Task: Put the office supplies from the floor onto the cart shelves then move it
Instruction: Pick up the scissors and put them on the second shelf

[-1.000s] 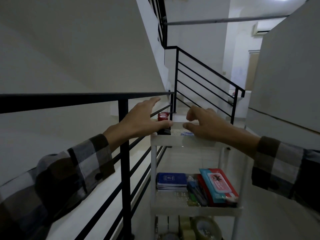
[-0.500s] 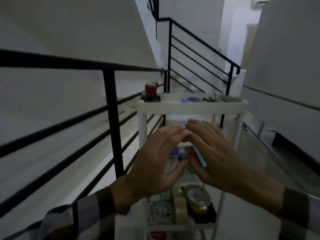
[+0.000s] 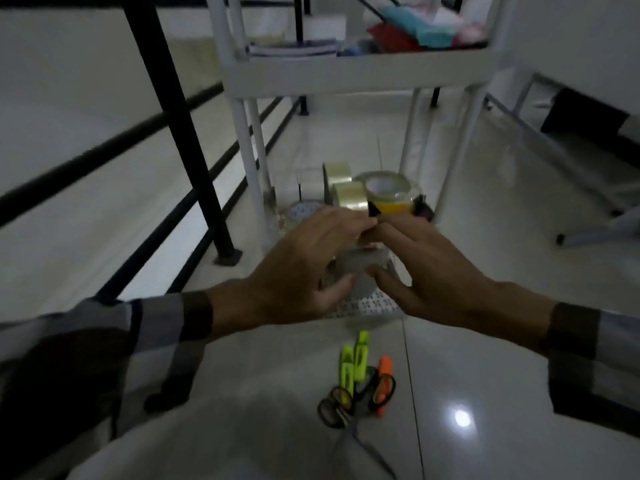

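Observation:
The white cart stands in front of me on the tiled floor. My left hand and my right hand are cupped from both sides around a grey tape roll at the front of the perforated bottom shelf, fingertips meeting above it. Behind them, several more tape rolls stand on that shelf. On the floor close to me lie two yellow highlighters, an orange highlighter and black-handled scissors.
A black stair railing runs close along the cart's left side. The middle shelf holds notebooks and red and teal pouches. A white metal frame leans by the wall on the right.
My view has dropped from the cart's top to its bottom shelf. Both hands left the top rim, came down together and now close around the grey tape roll.

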`<act>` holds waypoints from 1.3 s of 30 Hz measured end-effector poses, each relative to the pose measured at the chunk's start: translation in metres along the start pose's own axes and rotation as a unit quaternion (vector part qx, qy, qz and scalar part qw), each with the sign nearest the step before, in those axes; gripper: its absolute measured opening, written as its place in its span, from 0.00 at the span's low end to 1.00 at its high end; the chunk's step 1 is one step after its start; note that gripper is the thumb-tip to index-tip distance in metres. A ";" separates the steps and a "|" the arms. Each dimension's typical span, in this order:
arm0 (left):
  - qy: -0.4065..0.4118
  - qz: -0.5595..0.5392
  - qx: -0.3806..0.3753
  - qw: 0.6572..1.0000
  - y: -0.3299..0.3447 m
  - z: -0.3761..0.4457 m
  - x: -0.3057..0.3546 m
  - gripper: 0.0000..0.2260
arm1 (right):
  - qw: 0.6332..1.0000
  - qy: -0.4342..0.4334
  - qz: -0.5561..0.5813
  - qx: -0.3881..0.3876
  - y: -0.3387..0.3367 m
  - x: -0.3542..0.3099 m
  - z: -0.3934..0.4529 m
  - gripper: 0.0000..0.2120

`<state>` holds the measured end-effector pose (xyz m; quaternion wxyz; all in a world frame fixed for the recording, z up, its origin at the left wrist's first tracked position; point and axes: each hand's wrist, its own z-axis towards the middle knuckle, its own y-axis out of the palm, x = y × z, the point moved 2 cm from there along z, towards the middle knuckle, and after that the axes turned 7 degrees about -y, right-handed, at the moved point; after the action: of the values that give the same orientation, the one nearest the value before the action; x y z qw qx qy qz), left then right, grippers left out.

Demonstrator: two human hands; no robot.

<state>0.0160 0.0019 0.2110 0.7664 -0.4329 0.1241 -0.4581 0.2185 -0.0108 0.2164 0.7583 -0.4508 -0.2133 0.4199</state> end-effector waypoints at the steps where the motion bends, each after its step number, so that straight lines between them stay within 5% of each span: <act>1: 0.007 -0.004 -0.029 1.000 0.005 -0.008 -0.003 0.29 | 0.999 -0.007 0.029 -0.042 0.007 0.000 -0.008 0.18; 7: -0.001 -0.051 -0.136 0.989 0.040 -0.027 -0.025 0.28 | 0.917 -0.021 0.028 -0.397 0.000 0.012 -0.034 0.25; 16: -0.016 -0.013 -0.339 0.941 0.137 -0.118 -0.064 0.27 | 0.845 0.125 0.080 -0.514 0.125 0.000 -0.108 0.28; 24: -0.079 -0.046 -0.385 0.918 0.168 -0.158 -0.057 0.17 | 0.864 0.229 0.099 -0.438 0.163 -0.008 -0.132 0.27; 28: -0.102 -0.055 -0.425 0.898 0.171 -0.166 -0.049 0.27 | 0.872 0.260 0.129 -0.395 0.171 -0.008 -0.138 0.24; 32: -0.034 -0.085 -0.454 0.886 0.175 -0.177 -0.038 0.31 | 0.876 0.282 0.146 -0.364 0.182 -0.009 -0.152 0.20; 35: -0.022 -0.041 -0.446 0.894 0.175 -0.175 -0.030 0.21 | 0.840 0.358 0.202 -0.354 0.179 -0.009 -0.163 0.22; 39: -0.023 -0.047 -0.438 0.897 0.169 -0.169 -0.026 0.14 | 0.718 0.529 0.337 -0.302 0.168 -0.016 -0.175 0.23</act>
<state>0.0026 -0.0356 -0.0261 0.4796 -0.7407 0.2740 -0.3824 0.2584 -0.0718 -0.0157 0.3795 -0.8465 0.2735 0.2543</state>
